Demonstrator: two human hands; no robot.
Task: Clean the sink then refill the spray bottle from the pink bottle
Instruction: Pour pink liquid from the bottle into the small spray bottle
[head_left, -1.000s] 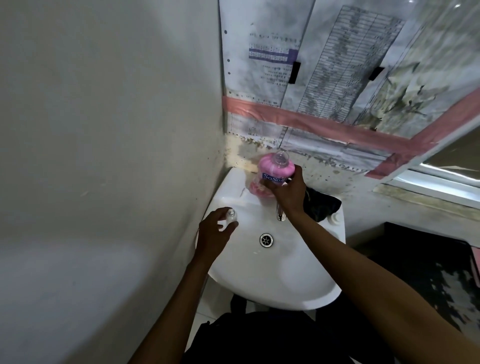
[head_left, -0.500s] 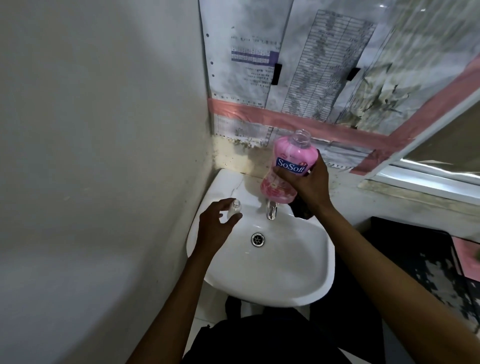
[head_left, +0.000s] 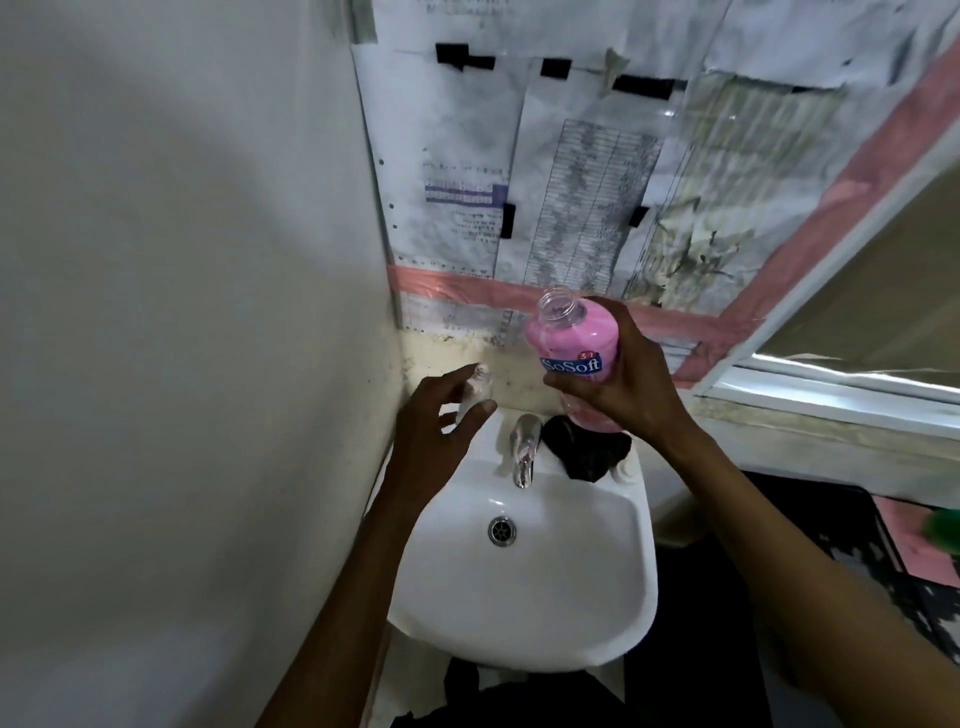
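Both hands are raised over the white ceramic sink. Right hand is wrapped around the uncapped pink plastic bottle, upright with its mouth open. Left hand has its fingers loosely curled beside the small clear spray bottle; motion blur hides whether it truly grips it. The refill step seems underway: next, the pink bottle's mouth must tilt over the small neck, just left of the chrome tap.

So I count two hands, one pink bottle, one small clear bottle, one sink, one tap, one black cloth.
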